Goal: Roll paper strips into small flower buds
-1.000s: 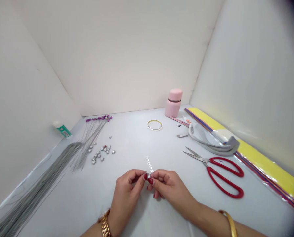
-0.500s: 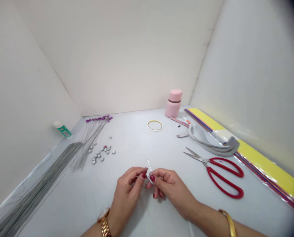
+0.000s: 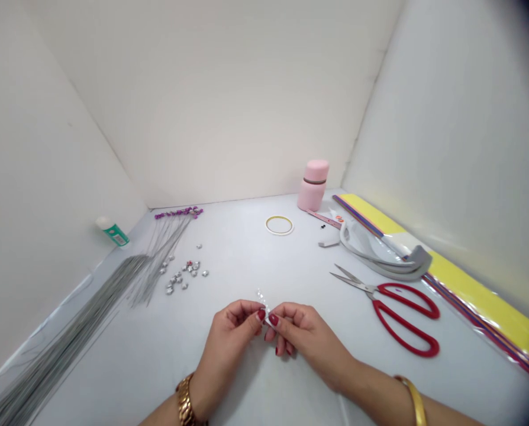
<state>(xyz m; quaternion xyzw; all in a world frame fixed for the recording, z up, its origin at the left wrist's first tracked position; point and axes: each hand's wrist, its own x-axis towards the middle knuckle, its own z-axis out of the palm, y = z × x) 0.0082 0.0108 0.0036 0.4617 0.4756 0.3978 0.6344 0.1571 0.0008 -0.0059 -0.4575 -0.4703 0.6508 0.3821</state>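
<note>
My left hand (image 3: pixel 231 331) and my right hand (image 3: pixel 302 331) meet in front of me on the white work surface (image 3: pixel 247 378). Between their fingertips stands a small strip of silvery beads (image 3: pixel 263 300), tilted up and away from me. Its lower end is pinched at a white bit (image 3: pixel 270 320), and my fingers hide part of it. A gold link watch (image 3: pixel 185 402) circles my left wrist, and a gold bangle (image 3: pixel 413 401) sits on my right arm.
To the left lie a long bundle of silver wires (image 3: pixel 69 325), purple-tipped wires (image 3: pixel 178 213), several silver beads (image 3: pixel 180 275) and a glue bottle (image 3: pixel 112 231). To the right are red-handled scissors (image 3: pixel 391 313), a pink bottle (image 3: pixel 313 184), a tape roll (image 3: pixel 279 225) and yellow sheets (image 3: pixel 481 296).
The bead strip has tilted slightly toward the left, and my fingers have shifted their pinch on it. My left wrist has rotated, turning the watch. The objects on the surface have not moved.
</note>
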